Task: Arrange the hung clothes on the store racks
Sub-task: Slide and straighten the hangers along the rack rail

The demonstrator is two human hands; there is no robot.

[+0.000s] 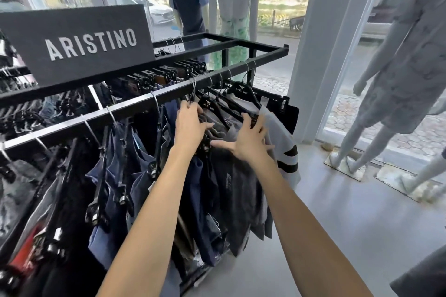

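A black metal rack (pixel 241 69) runs from lower left to upper right, hung with dark, navy and grey clothes on black hangers. My left hand (pixel 190 123) reaches under the front rail, its fingers curled round the neck of a black hanger (pixel 210 105) carrying a grey-brown shirt. My right hand (pixel 248 137) is spread with straight fingers, pressing on the dark grey shirts (pixel 231 176) near the rack's right end. A light grey shirt with black sleeve stripes (pixel 284 149) hangs just right of that hand.
A black "ARISTINO" sign (pixel 79 43) stands on the rack top. Mannequins stand by the window behind the rack (pixel 231 7) and at the right (pixel 398 79). A white pillar (pixel 321 43) rises right of the rack. Grey floor (pixel 350 224) lies at lower right.
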